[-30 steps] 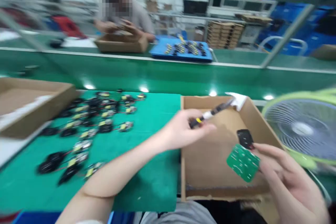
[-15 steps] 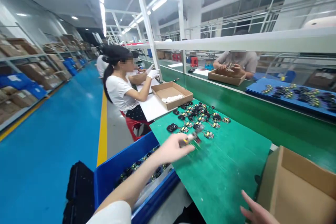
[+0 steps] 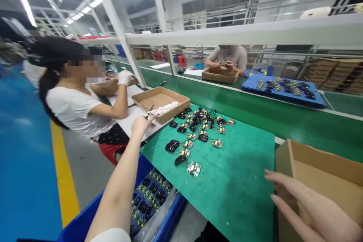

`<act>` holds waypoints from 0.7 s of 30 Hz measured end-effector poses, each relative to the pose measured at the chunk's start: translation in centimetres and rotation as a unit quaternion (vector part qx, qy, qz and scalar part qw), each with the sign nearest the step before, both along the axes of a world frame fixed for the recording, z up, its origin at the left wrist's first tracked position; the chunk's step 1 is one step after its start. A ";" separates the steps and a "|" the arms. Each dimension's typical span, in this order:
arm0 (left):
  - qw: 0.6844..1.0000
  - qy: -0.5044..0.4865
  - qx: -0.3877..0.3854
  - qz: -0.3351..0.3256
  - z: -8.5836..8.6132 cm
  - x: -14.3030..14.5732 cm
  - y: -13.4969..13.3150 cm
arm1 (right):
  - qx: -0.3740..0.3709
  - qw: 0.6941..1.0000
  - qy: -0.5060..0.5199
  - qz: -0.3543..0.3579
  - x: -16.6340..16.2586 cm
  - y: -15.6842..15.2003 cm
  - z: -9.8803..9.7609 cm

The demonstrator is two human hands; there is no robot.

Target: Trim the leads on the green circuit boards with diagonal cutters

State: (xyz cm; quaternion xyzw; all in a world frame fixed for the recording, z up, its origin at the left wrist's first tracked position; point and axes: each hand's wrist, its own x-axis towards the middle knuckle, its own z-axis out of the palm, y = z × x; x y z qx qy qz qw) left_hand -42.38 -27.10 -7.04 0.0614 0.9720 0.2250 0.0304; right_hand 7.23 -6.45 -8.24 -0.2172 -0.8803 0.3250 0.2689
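My left hand (image 3: 142, 124) is stretched forward, its fingers closed beside the near corner of a shallow carton (image 3: 176, 110) holding white pieces (image 3: 167, 108). A thin dark piece with light bands (image 3: 149, 112) sticks up at the fingers; its kind is unclear. Black plastic housings wired to small circuit boards lie on the green mat (image 3: 227, 181), heaped toward the back. Nearest of these is a circuit board (image 3: 194, 168) with its black housing (image 3: 180, 160). My right hand (image 3: 309, 206), open with fingers apart, hovers by the mat's right edge, in front of an open cardboard box (image 3: 289, 181).
A blue bin (image 3: 167, 217) with more boards and housings stands below the mat's left edge. At left sits a co-worker (image 3: 76, 102) wearing white gloves. Across the green bench (image 3: 255, 117), another person (image 3: 238, 58) works over a carton, beside a blue tray (image 3: 246, 89) of boards.
The view has swung right and closer. My left hand has moved from above the mat toward the carton of white pieces. More boards with housings now show at the mat's near left.
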 end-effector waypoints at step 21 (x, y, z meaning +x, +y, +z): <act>0.885 0.104 0.303 -0.338 -4.3 19.6 -4.1 | -0.196 0.948 -0.213 0.133 -15.7 2.8 1.9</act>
